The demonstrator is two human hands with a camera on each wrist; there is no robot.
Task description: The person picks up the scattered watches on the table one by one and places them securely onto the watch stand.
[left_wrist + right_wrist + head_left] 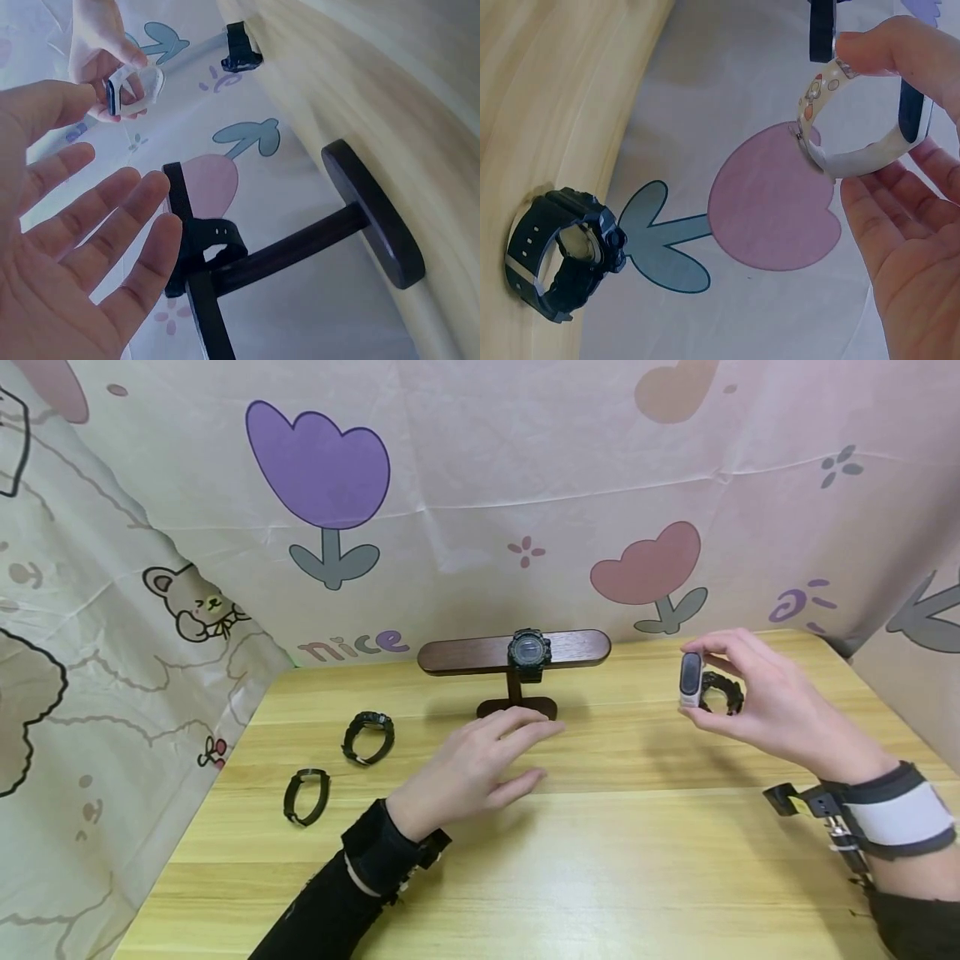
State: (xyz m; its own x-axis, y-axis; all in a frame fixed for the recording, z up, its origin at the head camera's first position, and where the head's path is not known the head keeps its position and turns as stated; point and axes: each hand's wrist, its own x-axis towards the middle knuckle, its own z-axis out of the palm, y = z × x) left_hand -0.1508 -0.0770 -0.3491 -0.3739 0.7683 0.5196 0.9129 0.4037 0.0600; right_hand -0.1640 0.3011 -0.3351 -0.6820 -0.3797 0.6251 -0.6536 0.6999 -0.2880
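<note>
My right hand (705,683) pinches a white-strapped smart band (690,678) between thumb and fingers, above the table at the right; the right wrist view shows the band (855,154) held upright as a closed loop. A chunky black watch (726,693) lies on the table just behind that hand, seen as the black watch (562,255) in the right wrist view. My left hand (542,750) hovers with straight fingers (112,225) in front of a dark wooden T-shaped stand (480,653), holding nothing. Another black watch (528,653) is wrapped round the stand's bar.
Two more black watches lie at the table's left: one (369,737) nearer the stand and a slimmer band (307,795) nearer the front. A tulip-printed cloth (480,502) hangs behind and to the left. The wooden table (615,868) reaches the front edge.
</note>
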